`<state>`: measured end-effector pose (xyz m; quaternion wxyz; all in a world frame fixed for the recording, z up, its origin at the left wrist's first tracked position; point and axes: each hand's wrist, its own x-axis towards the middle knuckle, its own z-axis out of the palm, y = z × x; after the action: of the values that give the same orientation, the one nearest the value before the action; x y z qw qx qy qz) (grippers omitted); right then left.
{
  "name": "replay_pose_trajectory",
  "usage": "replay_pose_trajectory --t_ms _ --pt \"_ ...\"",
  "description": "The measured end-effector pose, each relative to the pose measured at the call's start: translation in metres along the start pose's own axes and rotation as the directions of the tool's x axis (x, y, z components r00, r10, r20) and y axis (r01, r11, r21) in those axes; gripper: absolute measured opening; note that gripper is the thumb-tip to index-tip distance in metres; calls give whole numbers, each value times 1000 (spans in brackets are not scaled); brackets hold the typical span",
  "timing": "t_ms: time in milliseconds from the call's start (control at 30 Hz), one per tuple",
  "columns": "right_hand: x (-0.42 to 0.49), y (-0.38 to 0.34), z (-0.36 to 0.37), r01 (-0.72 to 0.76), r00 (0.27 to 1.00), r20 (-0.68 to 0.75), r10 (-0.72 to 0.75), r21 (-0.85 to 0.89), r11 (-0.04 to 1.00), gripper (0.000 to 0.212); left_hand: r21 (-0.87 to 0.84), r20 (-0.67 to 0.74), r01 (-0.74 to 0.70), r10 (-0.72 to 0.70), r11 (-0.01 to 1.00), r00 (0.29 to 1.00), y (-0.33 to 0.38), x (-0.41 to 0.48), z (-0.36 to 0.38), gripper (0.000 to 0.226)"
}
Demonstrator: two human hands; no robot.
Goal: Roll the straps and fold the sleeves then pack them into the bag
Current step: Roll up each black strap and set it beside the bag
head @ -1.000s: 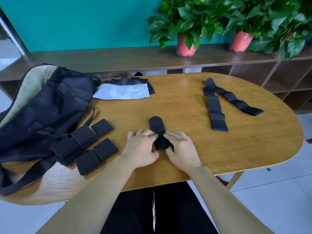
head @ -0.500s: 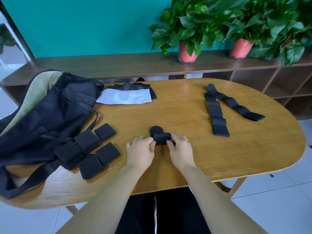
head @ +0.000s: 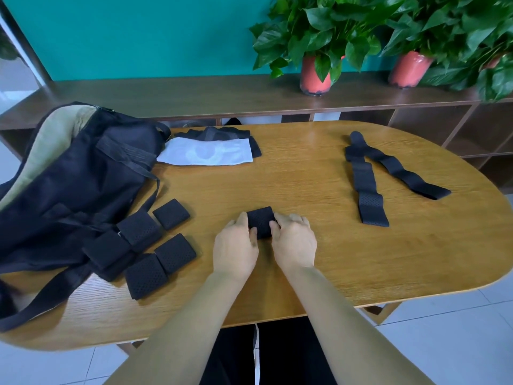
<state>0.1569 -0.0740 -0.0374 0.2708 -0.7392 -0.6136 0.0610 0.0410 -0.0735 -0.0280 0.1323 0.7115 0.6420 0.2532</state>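
A black strap (head: 260, 221), rolled into a compact bundle, lies on the wooden table (head: 319, 195) near the front middle. My left hand (head: 236, 245) grips its left side and my right hand (head: 294, 240) grips its right side, thumbs pinching it. Several rolled black straps (head: 155, 240) lie to the left beside the open black bag (head: 72, 184). Two unrolled black straps (head: 369, 184) stretch flat at the right. A folded white sleeve (head: 206, 155) lies on a black sleeve (head: 219, 133) at the back.
A long wooden shelf (head: 194, 93) runs behind the table and carries two potted plants (head: 316, 70) in red pots. The bag's shoulder strap (head: 36, 304) trails over the table's front left. White floor tiles show beyond the table edge.
Both hands have rolled the strap away from me; its flat free end has disappeared into the roll. The bundle now sits a little farther from the table's front edge.
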Motion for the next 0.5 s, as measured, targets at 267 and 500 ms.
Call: replay_pose_trajectory --t_ms 267,500 --pt "-5 1 2 43 996 -83 -36 92 995 20 179 52 -90 82 980 995 -4 -1 0 41" --pt "-9 -5 2 58 998 -16 -57 5 998 24 308 99 -91 63 947 993 3 0 -10 42"
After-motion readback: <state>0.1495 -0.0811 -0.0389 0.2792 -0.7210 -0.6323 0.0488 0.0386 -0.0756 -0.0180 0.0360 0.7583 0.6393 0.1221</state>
